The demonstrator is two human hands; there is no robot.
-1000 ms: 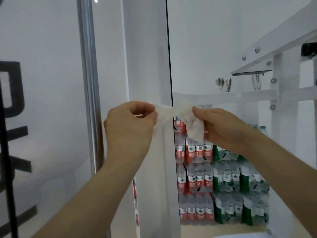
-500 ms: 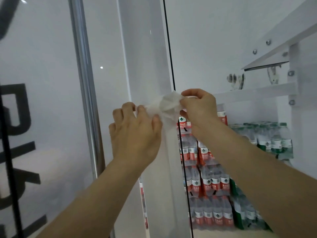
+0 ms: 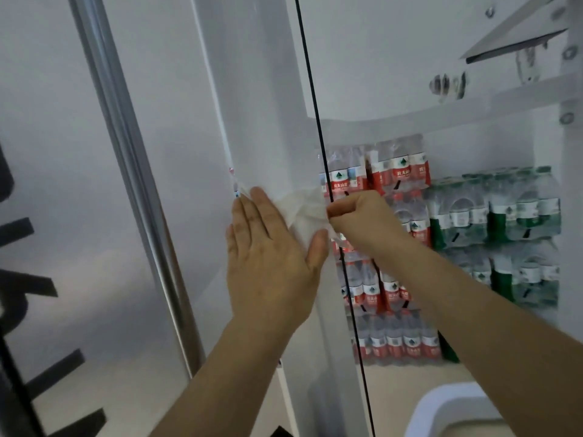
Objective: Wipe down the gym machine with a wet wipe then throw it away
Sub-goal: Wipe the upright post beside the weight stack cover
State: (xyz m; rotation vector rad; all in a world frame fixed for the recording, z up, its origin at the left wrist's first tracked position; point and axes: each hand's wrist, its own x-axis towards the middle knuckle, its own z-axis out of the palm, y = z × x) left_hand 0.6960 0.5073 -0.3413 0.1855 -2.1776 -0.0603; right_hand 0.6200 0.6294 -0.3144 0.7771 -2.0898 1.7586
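The left hand (image 3: 268, 257) lies flat on the gym machine's white upright (image 3: 268, 105), fingers straight and close together, thumb splayed, pressing the wet wipe (image 3: 304, 208) against the upright's front face. The right hand (image 3: 362, 222) pinches the wipe's other end between thumb and curled fingers at the upright's right edge. Stretched between two holds, the damp wipe could tear if the right hand pulls harder than the left allows, or bunch into a rope that cleans only a stripe. The black cable (image 3: 310, 89) runs just beside the right hand's thumb, and the wipe could snag on it. The upright looks smooth and painted, so the wipe should slide easily. At far left is a frosted panel (image 3: 63, 105) with black lettering, then a chrome pole (image 3: 126, 152). Behind the cable, red-labelled water bottle packs (image 3: 397, 171) and green-labelled water bottle packs (image 3: 504, 209) are stacked against the wall, under a white crossbar (image 3: 441, 111).
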